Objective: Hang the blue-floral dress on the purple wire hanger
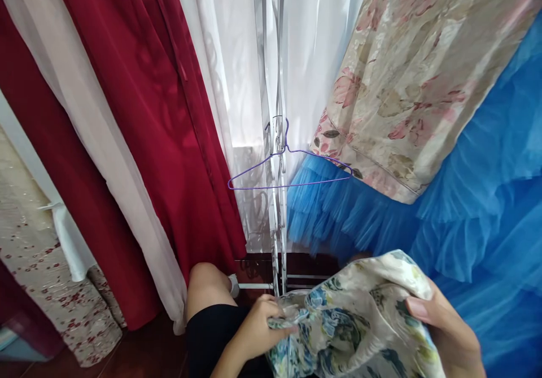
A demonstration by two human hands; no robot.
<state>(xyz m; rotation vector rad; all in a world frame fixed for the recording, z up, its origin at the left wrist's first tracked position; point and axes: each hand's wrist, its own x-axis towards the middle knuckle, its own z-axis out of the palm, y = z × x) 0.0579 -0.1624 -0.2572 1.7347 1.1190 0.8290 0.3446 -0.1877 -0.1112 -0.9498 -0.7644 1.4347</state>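
Observation:
A cream garment (334,321) patterned in blue, green and yellow is bunched between my two hands at the bottom of the head view. My left hand (262,321) grips its left edge, thumb and fingers closed on the cloth. On the right side, my right hand (449,327) has its thumb over the fabric, the other fingers hidden beneath or behind it. Part of the garment runs past the lower edge of the view. Beyond my hands, a bare purple wire hanger (292,186) hangs by its hook on the white metal rack (277,225).
Red dresses (165,141) and a pale pink cloth hang at the left. To the right hang a floral dress (393,101) and a ruffled blue tulle gown (478,209). A white curtain (241,56) is behind the rack. My knee (209,288) shows below.

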